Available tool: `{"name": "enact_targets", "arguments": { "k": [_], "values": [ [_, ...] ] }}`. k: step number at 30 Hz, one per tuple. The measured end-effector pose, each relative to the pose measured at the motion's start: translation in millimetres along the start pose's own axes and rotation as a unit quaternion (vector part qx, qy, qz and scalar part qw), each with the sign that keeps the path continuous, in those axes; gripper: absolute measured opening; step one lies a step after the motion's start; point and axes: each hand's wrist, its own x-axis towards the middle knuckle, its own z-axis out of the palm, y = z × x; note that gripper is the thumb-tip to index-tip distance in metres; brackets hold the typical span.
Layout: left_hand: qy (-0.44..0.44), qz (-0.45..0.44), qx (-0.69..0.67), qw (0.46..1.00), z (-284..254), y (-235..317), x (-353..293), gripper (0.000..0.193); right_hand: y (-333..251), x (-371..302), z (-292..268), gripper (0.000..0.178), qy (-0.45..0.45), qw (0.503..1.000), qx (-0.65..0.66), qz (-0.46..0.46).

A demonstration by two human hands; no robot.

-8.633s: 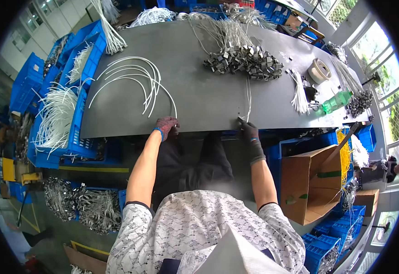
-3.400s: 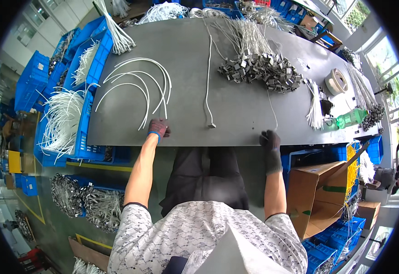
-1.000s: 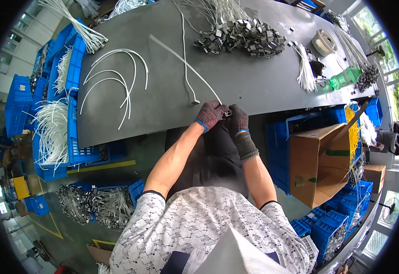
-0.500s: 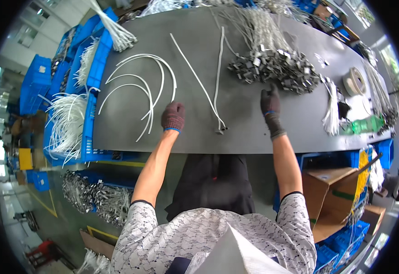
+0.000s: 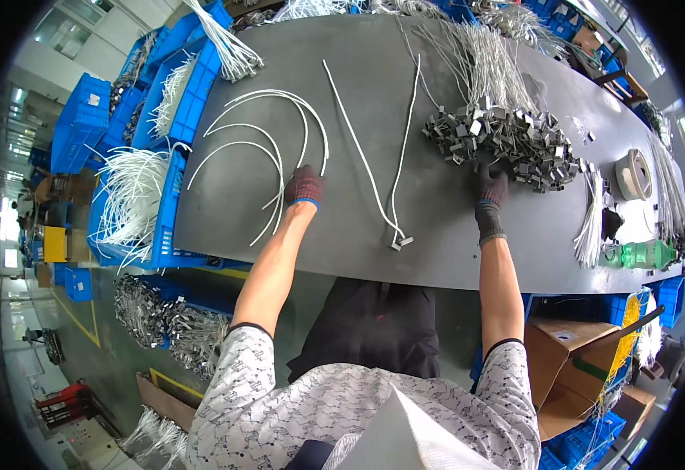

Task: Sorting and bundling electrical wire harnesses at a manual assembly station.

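Observation:
My left hand (image 5: 305,186), in a dark red glove, has its fingers curled in over the curved white strands (image 5: 278,160) on the grey table. Whether it grips one is hidden. My right hand (image 5: 493,186), gloved in dark grey and red, reaches to the near edge of a heap of metal clips (image 5: 515,145); its thumb and fingers look slightly apart, their tips dark against the heap. White strands trail from the heap toward the far side. Between my hands two long white strands (image 5: 364,160) form a V, meeting at small metal clips (image 5: 399,243) near the front edge.
Blue crates (image 5: 171,196) of white strands stand along the left. At the right lie a white tape roll (image 5: 633,174), a strand bundle (image 5: 591,219) and a green bottle (image 5: 646,254). An open cardboard box (image 5: 569,352) stands below the table's right side.
The view has shifted, so the table appears farther right. My right hand has moved up against the heap's edge. My left hand has moved slightly inward over the curved strands.

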Motion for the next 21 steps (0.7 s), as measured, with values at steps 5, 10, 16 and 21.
{"name": "enact_targets", "arguments": {
  "k": [5, 10, 16, 21],
  "values": [
    [-0.046, 0.057, 0.011, 0.997, 50.7, -28.5, 22.9, 0.026, -30.5, 22.3, 19.8, 0.065, -0.045, 0.994, 0.011, 0.095],
    [-0.074, -0.075, -0.424, 0.9, 54.9, 35.4, -68.4, 0.03, 13.4, 28.4, 14.0, 0.054, -0.079, 0.99, 0.001, 0.12],
    [-0.142, -0.175, -0.704, 0.674, 51.5, 2.4, -141.9, 0.016, 21.3, -83.7, -41.9, 0.022, -0.079, 0.961, -0.004, -0.264],
    [-0.249, -0.087, -0.832, 0.488, 9.6, -14.6, -173.3, 0.017, 107.6, -233.7, -146.2, 0.037, -0.152, 0.943, 0.266, 0.127]
  ]
}}
